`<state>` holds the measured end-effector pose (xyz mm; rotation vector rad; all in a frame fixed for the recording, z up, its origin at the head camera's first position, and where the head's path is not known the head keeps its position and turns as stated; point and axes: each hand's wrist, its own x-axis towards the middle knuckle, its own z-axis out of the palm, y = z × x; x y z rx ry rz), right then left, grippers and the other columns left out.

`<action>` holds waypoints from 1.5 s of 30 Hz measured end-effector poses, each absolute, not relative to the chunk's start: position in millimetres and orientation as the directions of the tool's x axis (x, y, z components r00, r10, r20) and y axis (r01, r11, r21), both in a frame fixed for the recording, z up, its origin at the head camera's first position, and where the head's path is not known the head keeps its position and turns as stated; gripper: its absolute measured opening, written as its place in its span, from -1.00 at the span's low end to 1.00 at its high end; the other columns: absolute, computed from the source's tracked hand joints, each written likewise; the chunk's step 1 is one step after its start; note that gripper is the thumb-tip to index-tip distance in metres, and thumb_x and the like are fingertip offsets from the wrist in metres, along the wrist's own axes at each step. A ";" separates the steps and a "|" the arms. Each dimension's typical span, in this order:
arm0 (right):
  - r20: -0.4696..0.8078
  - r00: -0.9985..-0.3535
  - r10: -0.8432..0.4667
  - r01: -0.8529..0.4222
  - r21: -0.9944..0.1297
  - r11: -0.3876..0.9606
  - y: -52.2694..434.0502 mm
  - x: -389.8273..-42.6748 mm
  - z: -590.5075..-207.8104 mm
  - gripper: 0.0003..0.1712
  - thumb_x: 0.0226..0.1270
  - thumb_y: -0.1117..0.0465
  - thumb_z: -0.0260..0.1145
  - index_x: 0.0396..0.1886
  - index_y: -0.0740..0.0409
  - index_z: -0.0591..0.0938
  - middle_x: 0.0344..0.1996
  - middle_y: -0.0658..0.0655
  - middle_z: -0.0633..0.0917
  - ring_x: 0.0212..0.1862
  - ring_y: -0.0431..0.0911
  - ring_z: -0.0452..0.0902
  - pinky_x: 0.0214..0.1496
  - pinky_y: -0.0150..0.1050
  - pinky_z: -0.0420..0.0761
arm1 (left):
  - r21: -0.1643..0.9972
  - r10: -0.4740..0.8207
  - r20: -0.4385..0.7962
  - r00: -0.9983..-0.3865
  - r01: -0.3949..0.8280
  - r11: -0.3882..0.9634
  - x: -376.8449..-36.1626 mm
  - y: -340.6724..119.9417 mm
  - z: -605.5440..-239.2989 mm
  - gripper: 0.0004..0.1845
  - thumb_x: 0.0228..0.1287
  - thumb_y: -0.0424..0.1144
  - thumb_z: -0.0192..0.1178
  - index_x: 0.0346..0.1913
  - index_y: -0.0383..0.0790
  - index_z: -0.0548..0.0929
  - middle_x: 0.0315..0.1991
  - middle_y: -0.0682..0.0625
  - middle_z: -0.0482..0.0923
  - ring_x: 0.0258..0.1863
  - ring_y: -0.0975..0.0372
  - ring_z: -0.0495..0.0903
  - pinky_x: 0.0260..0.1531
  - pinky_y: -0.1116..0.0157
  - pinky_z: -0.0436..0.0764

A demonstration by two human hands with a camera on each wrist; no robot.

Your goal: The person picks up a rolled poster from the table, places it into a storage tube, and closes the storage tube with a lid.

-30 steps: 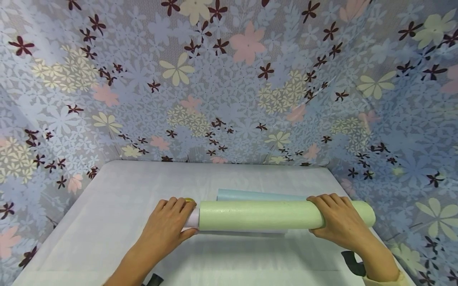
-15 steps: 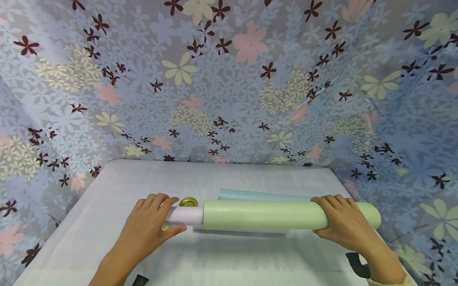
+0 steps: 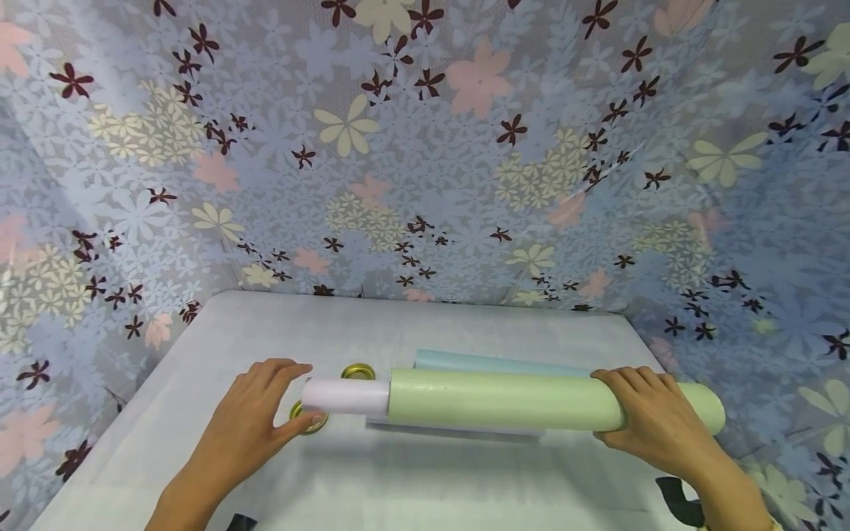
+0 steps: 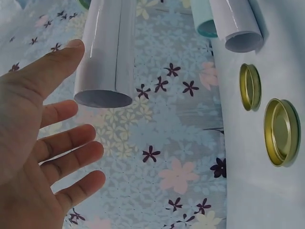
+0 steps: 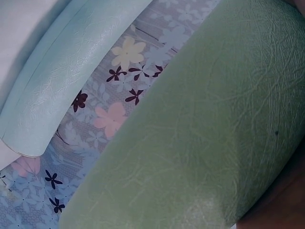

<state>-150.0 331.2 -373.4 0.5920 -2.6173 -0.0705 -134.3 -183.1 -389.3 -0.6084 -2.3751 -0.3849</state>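
Note:
A pale green tube [image 3: 491,398] is held level above the table by my right hand [image 3: 654,409], whose fingers wrap over its right part. Out of its left end sticks a narrower white paper tube [image 3: 348,396]. My left hand [image 3: 249,420] is spread at the white tube's free end, thumb and fingers apart; in the left wrist view the fingers hang loose and the thumb lies close beside the white tube [image 4: 107,52]. Whether the thumb touches it I cannot tell. The right wrist view shows the green tube [image 5: 190,129] up close, with the right hand mostly out of sight.
Two gold round lids [image 4: 282,132] lie on the white table [image 3: 299,324]. Behind the green tube rests a light blue roll [image 3: 491,361]; a white roll [image 3: 458,430] lies partly hidden below it. A flowered cloth [image 3: 425,147] hangs behind and at the sides.
My left hand has let go of the white tube and moved left; more of that tube now sticks out of the green one. Two gold lids have come into view. The right hand keeps its grip.

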 end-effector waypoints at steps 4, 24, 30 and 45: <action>0.422 -0.800 -0.427 -0.407 0.142 0.902 332.0 -149.1 -373.7 -0.05 -0.53 -0.08 0.63 0.06 0.02 0.52 -0.14 0.08 0.63 -0.13 0.08 0.50 -0.17 0.03 0.38 | 0.173 0.305 0.644 -0.702 0.522 0.835 -133.6 -185.3 -391.3 -0.32 -0.21 -0.03 0.51 0.07 -0.11 0.54 -0.06 0.04 0.54 -0.12 0.17 0.52 -0.20 0.11 0.51; 0.441 -0.781 -0.442 -0.424 0.146 0.894 332.0 -148.8 -374.0 -0.04 -0.56 -0.08 0.63 0.05 0.01 0.52 -0.16 0.06 0.63 -0.14 0.06 0.51 -0.18 0.02 0.39 | 0.408 0.248 0.588 -0.770 0.547 0.731 -130.2 -194.1 -403.2 -0.28 -0.06 -0.19 0.46 0.24 0.13 0.43 0.05 0.23 0.52 -0.06 0.35 0.56 -0.08 0.41 0.51; 0.433 -0.785 -0.444 -0.427 0.141 0.893 332.1 -148.0 -372.6 -0.04 -0.54 -0.08 0.64 0.06 0.01 0.52 -0.14 0.06 0.63 -0.13 0.06 0.51 -0.16 0.04 0.40 | 0.491 0.248 0.565 -0.787 0.562 0.666 -129.9 -195.4 -405.3 -0.34 -0.01 -0.20 0.42 0.22 0.13 0.45 0.01 0.20 0.56 -0.05 0.38 0.54 -0.06 0.42 0.51; 0.449 -0.766 -0.460 -0.443 0.150 0.884 330.9 -148.4 -372.5 -0.04 -0.56 -0.07 0.64 0.06 0.02 0.53 -0.16 0.06 0.63 -0.15 0.06 0.51 -0.18 0.04 0.40 | 0.600 0.253 0.539 -0.804 0.577 0.555 -131.3 -196.5 -410.7 -0.38 0.02 -0.34 0.39 0.19 0.08 0.47 0.04 0.17 0.57 -0.02 0.48 0.55 0.09 0.68 0.26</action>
